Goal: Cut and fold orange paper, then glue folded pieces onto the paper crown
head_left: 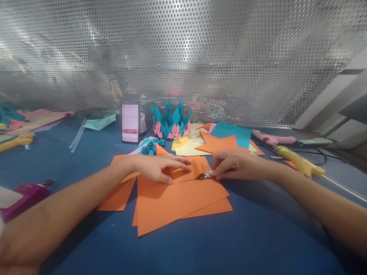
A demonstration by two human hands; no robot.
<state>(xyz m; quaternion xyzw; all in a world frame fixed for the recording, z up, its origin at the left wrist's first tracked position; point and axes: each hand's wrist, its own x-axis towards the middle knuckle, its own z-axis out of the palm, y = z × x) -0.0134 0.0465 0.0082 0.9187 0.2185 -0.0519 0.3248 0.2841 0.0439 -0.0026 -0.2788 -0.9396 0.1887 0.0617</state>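
My left hand (156, 166) lies with its fingers stretched out on a folded orange sheet of paper (189, 172), holding it down. My right hand (236, 164) is closed on a craft knife (208, 174); only its silvery metal end shows, and the handle is hidden in my fingers. The metal end sits at the right end of the fold, where the paper bulges up a little. Beneath are more orange paper sheets (177, 206), overlapping and slightly turned.
Behind my hands stands a teal and pink folded-paper lotus (171, 120), beside a phone (130, 122). An orange paper star (220, 143) lies on coloured sheets. Pink (273, 137) and yellow (299, 160) glue guns lie right, a purple tape dispenser (27, 196) left. A perforated metal panel (183, 76) closes the back.
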